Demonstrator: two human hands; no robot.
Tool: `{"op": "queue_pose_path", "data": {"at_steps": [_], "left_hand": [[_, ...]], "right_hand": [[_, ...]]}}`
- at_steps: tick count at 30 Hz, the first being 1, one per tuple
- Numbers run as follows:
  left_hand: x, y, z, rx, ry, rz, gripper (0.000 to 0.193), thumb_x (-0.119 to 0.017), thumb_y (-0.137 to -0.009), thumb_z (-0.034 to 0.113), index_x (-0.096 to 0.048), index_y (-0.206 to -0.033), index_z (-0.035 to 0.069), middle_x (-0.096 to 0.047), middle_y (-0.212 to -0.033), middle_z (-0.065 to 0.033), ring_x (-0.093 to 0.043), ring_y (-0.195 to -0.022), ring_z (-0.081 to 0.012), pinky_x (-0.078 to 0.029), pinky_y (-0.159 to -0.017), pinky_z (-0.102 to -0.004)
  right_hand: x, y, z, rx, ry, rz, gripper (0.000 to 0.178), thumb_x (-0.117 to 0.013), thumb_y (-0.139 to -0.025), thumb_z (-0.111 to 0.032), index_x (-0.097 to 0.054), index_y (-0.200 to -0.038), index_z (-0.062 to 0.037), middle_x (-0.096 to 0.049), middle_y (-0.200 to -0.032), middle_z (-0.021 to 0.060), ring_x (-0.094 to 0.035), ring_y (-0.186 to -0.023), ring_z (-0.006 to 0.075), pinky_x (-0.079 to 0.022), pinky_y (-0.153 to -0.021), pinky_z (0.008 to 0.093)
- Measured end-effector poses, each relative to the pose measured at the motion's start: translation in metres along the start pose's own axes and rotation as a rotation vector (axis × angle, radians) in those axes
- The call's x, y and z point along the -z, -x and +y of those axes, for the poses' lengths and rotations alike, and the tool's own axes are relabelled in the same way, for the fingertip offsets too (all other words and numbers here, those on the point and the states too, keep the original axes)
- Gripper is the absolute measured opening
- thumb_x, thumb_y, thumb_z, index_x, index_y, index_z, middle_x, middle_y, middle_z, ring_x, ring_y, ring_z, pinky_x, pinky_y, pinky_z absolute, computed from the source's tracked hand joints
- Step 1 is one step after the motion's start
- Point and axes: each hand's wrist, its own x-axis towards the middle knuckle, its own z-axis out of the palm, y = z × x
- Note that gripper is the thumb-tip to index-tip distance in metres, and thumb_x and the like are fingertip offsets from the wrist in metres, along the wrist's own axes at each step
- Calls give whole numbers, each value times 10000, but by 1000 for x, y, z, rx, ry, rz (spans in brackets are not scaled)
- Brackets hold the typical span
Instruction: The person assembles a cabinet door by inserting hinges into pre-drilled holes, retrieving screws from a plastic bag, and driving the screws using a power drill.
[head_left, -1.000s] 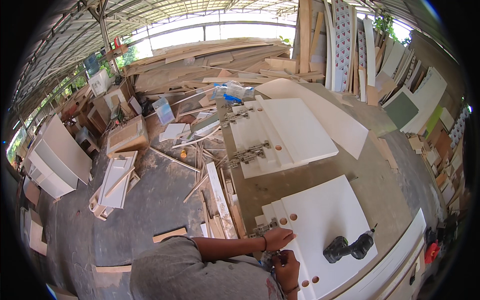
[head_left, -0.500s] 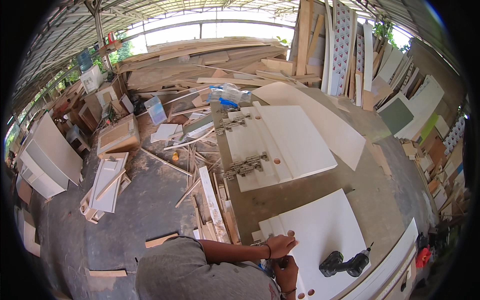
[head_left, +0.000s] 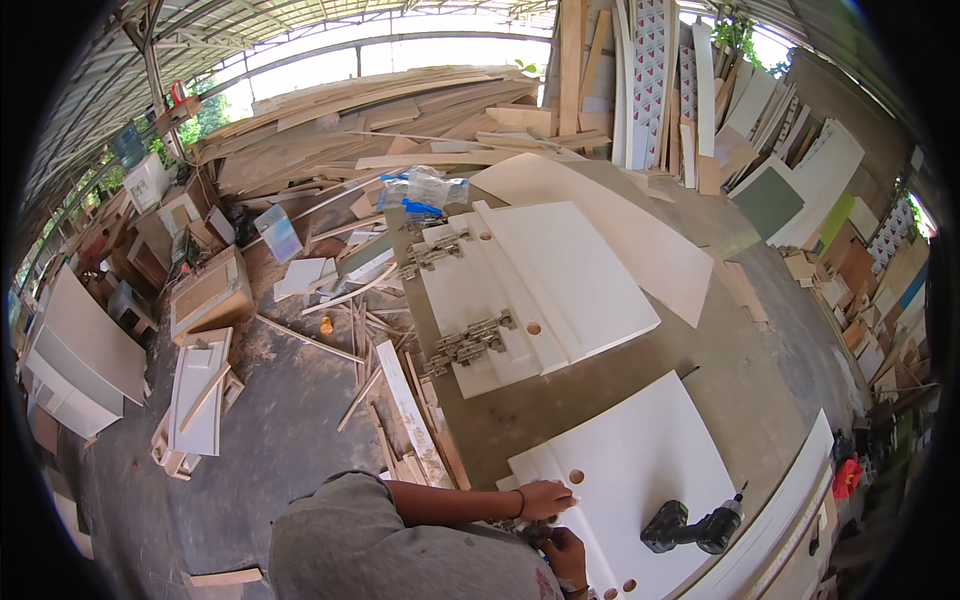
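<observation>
My left hand (head_left: 545, 499) is closed at the left edge of the near white panel (head_left: 640, 450), beside a round hole (head_left: 577, 476) cut in it. Just below it, my right hand (head_left: 567, 556) has its fingers curled in. Something small and metallic shows between the hands and my grey shirt, too hidden to name. On the panel's right part lies a black cordless drill (head_left: 690, 527), its bit pointing up and right. Farther off, a second white panel (head_left: 590, 280) carries metal cabinet hinges (head_left: 470, 343) along its left side.
Both panels lie on a brownish table (head_left: 540, 408). Clear plastic bags (head_left: 428, 186) sit at its far left corner, near a large pale board (head_left: 620, 235). White strips (head_left: 765, 515) line the right edge. Wood offcuts (head_left: 412, 410) litter the floor at left.
The view has shifted slightly, moving the scene left. My hands remain close together at the panel's edge, the left a little nearer the hole. The drill has stayed put.
</observation>
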Motion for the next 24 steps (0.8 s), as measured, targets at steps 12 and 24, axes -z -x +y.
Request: {"op": "queue_pose_path", "data": {"at_steps": [12, 24], "left_hand": [[29, 30, -56, 101, 232, -259, 456, -511, -885, 444, -574, -994, 5, -571, -856, -103, -539, -801, -180, -422, -719, -316], [11, 46, -49, 187, 1210, -130, 472, -632, -844, 298, -464, -1209, 49, -553, -1061, -21, -519, -936, -91, -431, -821, -248]], "right_hand": [[2, -2, -17, -147, 20, -191, 308, -634, -775, -165, -635, -1012, 33, -679, -868, 118, -633, -773, 165, -481, -723, 264], [2, -11, -30, -223, -537, 74, 110, -588, -797, -89, -598, -832, 15, -512, -600, -7, -435, -477, 69, -333, -444, 221]]}}
